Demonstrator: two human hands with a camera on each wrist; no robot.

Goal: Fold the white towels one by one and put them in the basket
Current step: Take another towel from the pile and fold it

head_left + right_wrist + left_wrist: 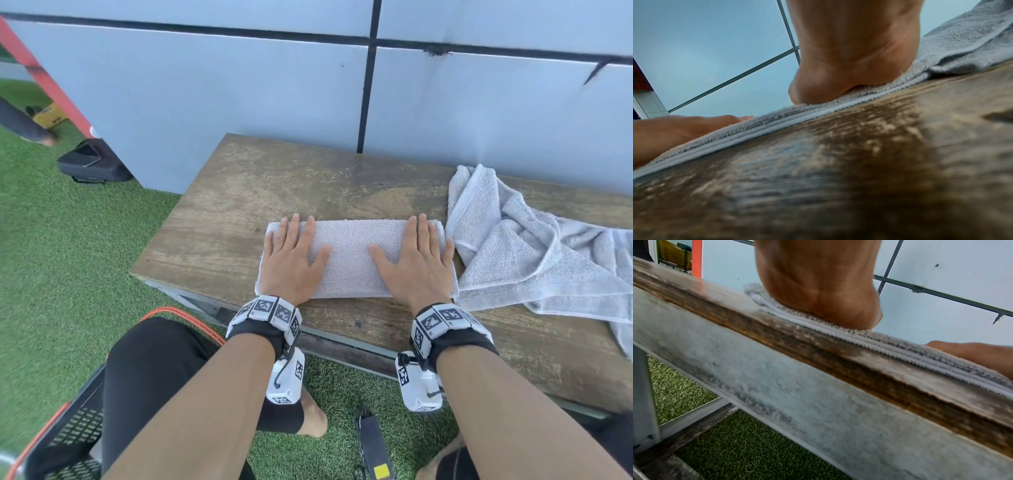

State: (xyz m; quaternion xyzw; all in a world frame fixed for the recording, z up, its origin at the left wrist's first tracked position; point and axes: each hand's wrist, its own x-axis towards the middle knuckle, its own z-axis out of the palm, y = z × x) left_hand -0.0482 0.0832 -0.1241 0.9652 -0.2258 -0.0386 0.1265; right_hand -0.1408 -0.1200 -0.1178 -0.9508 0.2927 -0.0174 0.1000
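A folded white towel [349,257] lies as a flat rectangle near the front edge of the wooden table [239,205]. My left hand [291,253] lies flat, fingers straight, on its left end. My right hand [416,257] presses flat on its right end. In the left wrist view the heel of my left hand [824,293] sits on the towel's stacked layers [900,350]. The right wrist view shows my right palm [851,65] on the towel edge [777,120]. A crumpled pile of unfolded white towels [534,246] lies on the table just right of the folded one. A black mesh basket [75,431] with an orange rim stands at the lower left.
A pale panelled wall [239,96] backs the table. Green artificial turf [61,257] covers the ground. A black bag [92,161] lies on the turf at the far left by a red post [44,78]. A dark device [373,445] lies on the turf below the table.
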